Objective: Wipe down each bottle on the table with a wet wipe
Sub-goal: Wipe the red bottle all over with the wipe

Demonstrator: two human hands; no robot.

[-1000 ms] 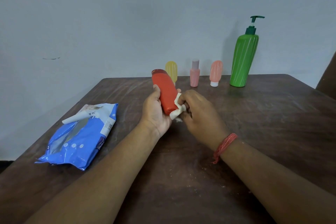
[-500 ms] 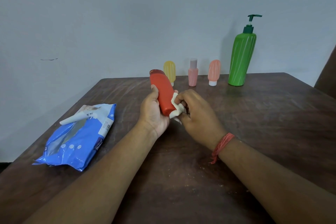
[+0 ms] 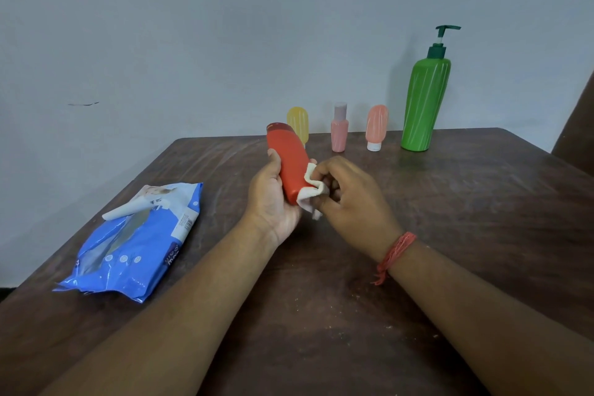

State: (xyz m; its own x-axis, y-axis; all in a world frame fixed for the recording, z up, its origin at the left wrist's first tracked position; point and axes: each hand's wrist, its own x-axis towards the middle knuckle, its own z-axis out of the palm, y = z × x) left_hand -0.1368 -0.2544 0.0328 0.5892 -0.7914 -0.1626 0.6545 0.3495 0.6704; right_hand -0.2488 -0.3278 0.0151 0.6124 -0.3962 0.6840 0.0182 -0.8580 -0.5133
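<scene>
**Both hands loaded: left on red bottle, right on wipe**

Left hand [image 3: 273,199] grips the red bottle [image 3: 289,164] from below, palm cupping the lower end, thumb up its left side, fingers wrapped behind. Bottle is held off the table [image 3: 450,219], tilted, top leaning up and left. Right hand [image 3: 347,199] has fingers curled, pinching a bunched white wipe [image 3: 310,191] against the bottle's lower right side. Wipe touches the bottle near the bottom; a loose corner hangs below the fingers.

Step in hand, my read: wiping the red bottle, working the lower body. Upper half and cap are not covered by the wipe right now, so I'd call this bottle partly done at best.

Next move likely calls for:
- sliding the wipe up toward the cap, or rotating the bottle in the left palm to reach the back face
- keeping the left grip firm, since a wet surface may get slippery
- then setting it down upright and picking the next one

Remaining, standing upright in a row at the far edge by the wall: yellow bottle [image 3: 299,122] (partly hidden behind the red one), pink bottle [image 3: 339,133], peach bottle [image 3: 376,125] standing on its white cap, green pump bottle [image 3: 424,100]. Can't tell whether any have been wiped.

Blue wipe pack [image 3: 135,244] lies flat on the left of the table, flap open, well apart from the hands. Fresh wipe is there if this one dries out.
</scene>
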